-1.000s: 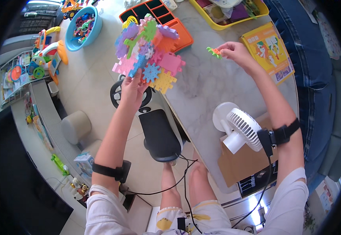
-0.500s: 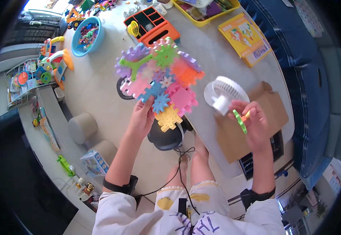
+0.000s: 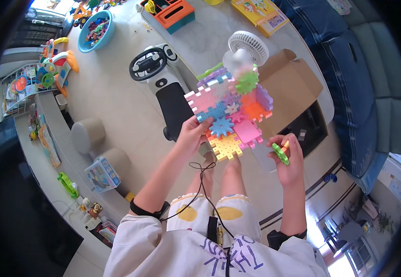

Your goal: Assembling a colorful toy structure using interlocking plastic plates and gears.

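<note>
- Gear toy (image 3: pixel 231 116) is showing pink, blue, orange, yellow and purple plates (image 3: pixel 248 132).
- One blue gear (image 3: pixel 222 127) and one white gear (image 3: pixel 231 108) are facing up.
- It is hovering above two legs (image 3: pixel 231 174).
- Left hand (image 3: pixel 192 134) is pinching its edge; right hand (image 3: pixel 292 161) is pinching one loose green gear (image 3: pixel 280 155).

Room: we are in a home, seemingly a living room strewn with toys.
Seating: we see a long dark-blue fabric sofa (image 3: pixel 318 60) beside a pale marble-patterned table (image 3: pixel 212 27).
Wall side: a large flat black screen (image 3: pixel 29 198).
Play: a light-blue round plastic tub (image 3: pixel 107 38) of small toys, and a black-and-white ride-on car (image 3: pixel 175 106) on beige floor tiles (image 3: pixel 112 87).
</note>
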Available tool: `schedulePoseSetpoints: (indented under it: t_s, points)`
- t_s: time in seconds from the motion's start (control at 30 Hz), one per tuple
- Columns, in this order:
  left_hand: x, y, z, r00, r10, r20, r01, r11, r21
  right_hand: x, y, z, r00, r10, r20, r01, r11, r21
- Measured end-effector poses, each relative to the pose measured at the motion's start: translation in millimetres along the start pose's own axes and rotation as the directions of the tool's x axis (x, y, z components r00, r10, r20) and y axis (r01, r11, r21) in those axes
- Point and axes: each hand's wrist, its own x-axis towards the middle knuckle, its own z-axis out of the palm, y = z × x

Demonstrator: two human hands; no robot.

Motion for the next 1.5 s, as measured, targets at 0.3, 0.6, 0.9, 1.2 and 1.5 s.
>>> schedulePoseSetpoints:
  t_s: [0.3, 0.6, 0.9, 1.2, 1.5]
  points:
    - [-21, -59, 24, 0.991, -0.123, 0.050, 0.109, 0.967, 0.232, -34, -12, -92, 0.985, -0.012, -0.170, 0.000, 0.998, -0.066]
    - [-39, -119, 105, 0.947, -0.275, 0.167, 0.168, 0.865, 0.473, 65, -43, -209, 0.936, 0.334, 0.108, -0.258, 0.864, -0.433]
    - [-48, -167, 166, 0.906, -0.397, 0.148, 0.271, 0.812, 0.518, 58, -68, -223, 0.794, 0.573, 0.202, -0.351, 0.704, -0.617]
    - [-45, -192, 178, 0.904, -0.414, 0.108, 0.295, 0.786, 0.543, 49, -90, -247, 0.863, 0.275, 0.424, -0.079, 0.902, -0.424]
    - [-52, -202, 174, 0.933, -0.321, 0.162, 0.278, 0.930, 0.240, 34, -124, -235, 0.904, 0.057, 0.424, 0.192, 0.832, -0.521]
